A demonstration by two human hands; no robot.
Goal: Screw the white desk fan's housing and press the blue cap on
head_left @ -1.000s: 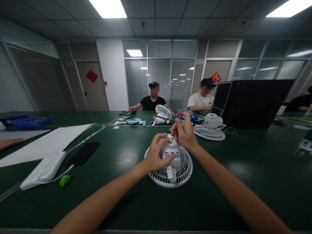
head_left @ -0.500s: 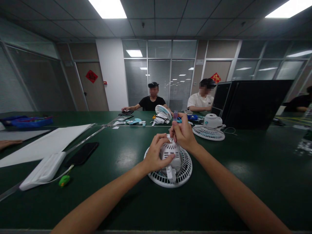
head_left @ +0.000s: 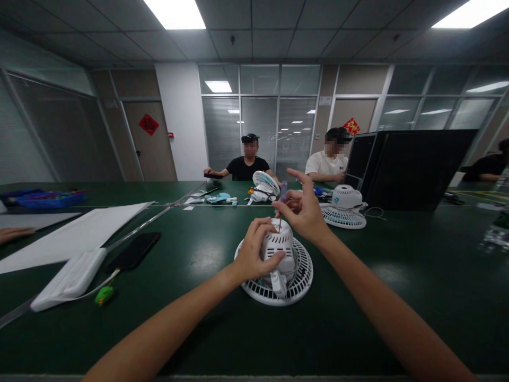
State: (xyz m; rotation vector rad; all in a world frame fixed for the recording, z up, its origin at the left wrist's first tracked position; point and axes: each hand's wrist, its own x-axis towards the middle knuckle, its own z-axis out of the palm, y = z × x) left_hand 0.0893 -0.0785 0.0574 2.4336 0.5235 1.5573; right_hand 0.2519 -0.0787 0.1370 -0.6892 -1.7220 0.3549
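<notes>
A white fan [head_left: 304, 270] lies grille-down on the green table in front of me, its rounded motor housing facing up. My left hand [head_left: 256, 249] is wrapped round the left side of that housing, thumb across its front. My right hand [head_left: 305, 209] pinches a screwdriver [head_left: 283, 192] with a clear purplish handle between thumb and fingers, the index finger stretched out and away. The screwdriver stands nearly upright, its thin shaft reaching down to the top of the housing. Whether its tip sits in a screw is too small to tell.
Another white fan [head_left: 345, 212] lies face-down at the right, beside a large black computer case [head_left: 417, 170]. A third fan [head_left: 264, 187] stands before a co-worker across the table. At left are a black phone [head_left: 135, 250], a white power strip [head_left: 73, 276], white sheets and a blue tray [head_left: 51, 199].
My right hand has opened its grip somewhat and shifted right, index finger lifting, with the screwdriver still held. My left hand and the fan stay put. The co-worker opposite has raised a dark object.
</notes>
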